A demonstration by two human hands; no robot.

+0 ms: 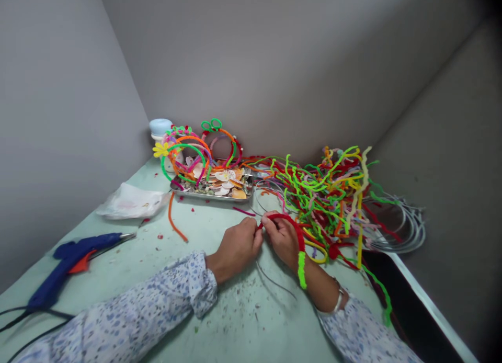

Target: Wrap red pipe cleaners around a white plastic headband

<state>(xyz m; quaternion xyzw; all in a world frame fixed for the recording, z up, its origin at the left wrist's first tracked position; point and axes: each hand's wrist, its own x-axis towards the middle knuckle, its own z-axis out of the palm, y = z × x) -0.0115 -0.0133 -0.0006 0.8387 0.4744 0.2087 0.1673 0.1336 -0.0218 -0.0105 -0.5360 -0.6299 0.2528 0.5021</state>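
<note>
Taking the clock from the two hands, blue-speckled sleeves come in from 7 and 5 o'clock, and a pale bracelet circles the right wrist. A thin grey wire trails to 5 o'clock below the fingers, over the pale green tabletop. The left hand is curled, thumb and forefinger pinching one end of a red chenille band; the right hand pinches it just beside. From that grip the band arches over the back of the right hand, its bright green tip hanging at 4 o'clock.

A blue hot-glue gun lies between 8 and 9, a dark open container at 4. Toward 9 to 10 are an orange pipe cleaner and a clear plastic bag. Coiled silvery wire sits at 3, beside a tangled heap of pipe cleaners at 2. Toward 11, a metal tray holds seashells, with chenille headbands over it; behind stands a pale-blue-lidded container.
</note>
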